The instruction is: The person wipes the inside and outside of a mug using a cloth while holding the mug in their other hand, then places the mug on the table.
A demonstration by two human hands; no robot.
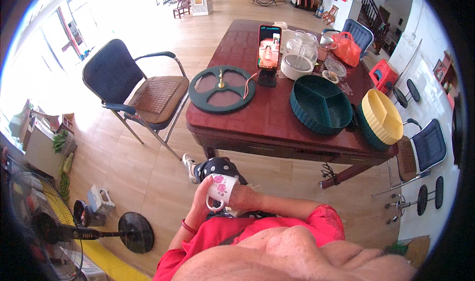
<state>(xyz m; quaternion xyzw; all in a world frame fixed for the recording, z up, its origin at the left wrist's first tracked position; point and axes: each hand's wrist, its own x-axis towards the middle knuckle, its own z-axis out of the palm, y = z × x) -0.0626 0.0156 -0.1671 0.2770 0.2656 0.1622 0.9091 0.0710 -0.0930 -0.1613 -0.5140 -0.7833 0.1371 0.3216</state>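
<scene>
From the head camera, you see your lap low in the middle of the picture, and in it a white mug [221, 188] with pink flowers painted on its side. You cannot tell what is inside it, because its mouth faces away from the lens. The mug lies tilted, its long axis running from lower right to upper left, with the handle loop hanging at its underside toward you.

Your left hand [203, 198] wraps the mug from the left, fingers curled over its far end, clenched on it. Your right hand [243, 198] presses against the mug from the right, also gripping it; that forearm runs back to the right along your red sleeve.

Beyond your knees stands a dark red wooden table [277, 117]. On it a deep green divided tray [319, 104] shows three bare compartments. Just beside it, at the table's right edge, a yellow divided tray [383, 117] sits tilted in a green base. A round green lid [222, 89] lies flat to the left, near a phone [268, 47] propped upright, with a glass jar [302, 49] just right of the phone.
</scene>
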